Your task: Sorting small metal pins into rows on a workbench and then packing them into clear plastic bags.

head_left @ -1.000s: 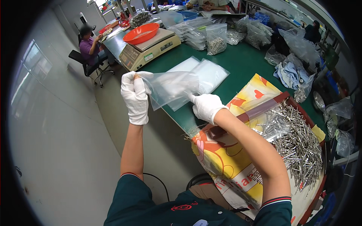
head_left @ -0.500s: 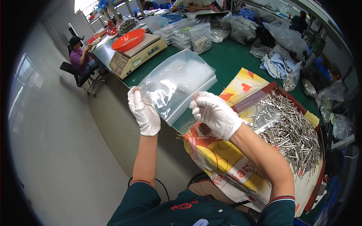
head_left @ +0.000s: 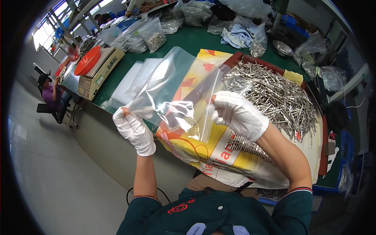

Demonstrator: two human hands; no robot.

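Bag (head_left: 176,100) is pinched by curled left hand (head_left: 135,131); curled right hand (head_left: 242,116) pinches opposite side.

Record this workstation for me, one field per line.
Left grip: white-gloved, pinching the left side of a clear bag
Right grip: white-gloved, at the bag's right edge; whether it pinches is unclear
Metal pieces: slim, silvery, heaped in a tray with a red-brown rim
Flat bags: lying on the green table
Scale: bearing an orange basin
Cloth: light blue, crumpled, on the table
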